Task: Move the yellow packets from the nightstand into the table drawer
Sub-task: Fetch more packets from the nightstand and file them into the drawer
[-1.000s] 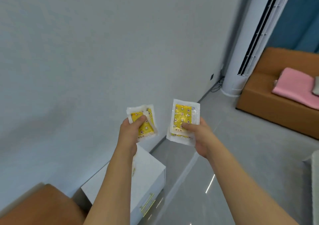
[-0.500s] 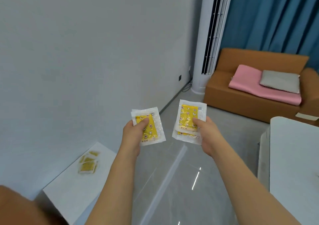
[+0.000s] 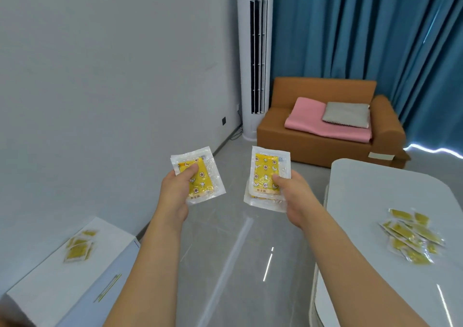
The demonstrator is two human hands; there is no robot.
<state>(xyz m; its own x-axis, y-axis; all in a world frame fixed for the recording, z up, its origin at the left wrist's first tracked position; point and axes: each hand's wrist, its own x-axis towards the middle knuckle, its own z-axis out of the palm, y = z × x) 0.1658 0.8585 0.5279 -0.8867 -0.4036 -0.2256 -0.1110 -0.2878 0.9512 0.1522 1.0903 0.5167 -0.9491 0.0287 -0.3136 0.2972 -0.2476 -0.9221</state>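
Fingers of both hands around yellow packets

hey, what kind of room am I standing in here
Probably a living room or bedroom at home: a brown sofa with folded blankets, blue curtains, a standing air conditioner and a white nightstand.

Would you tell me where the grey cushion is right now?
In the head view, upper right: the grey cushion lies on the pink blanket on the brown sofa.
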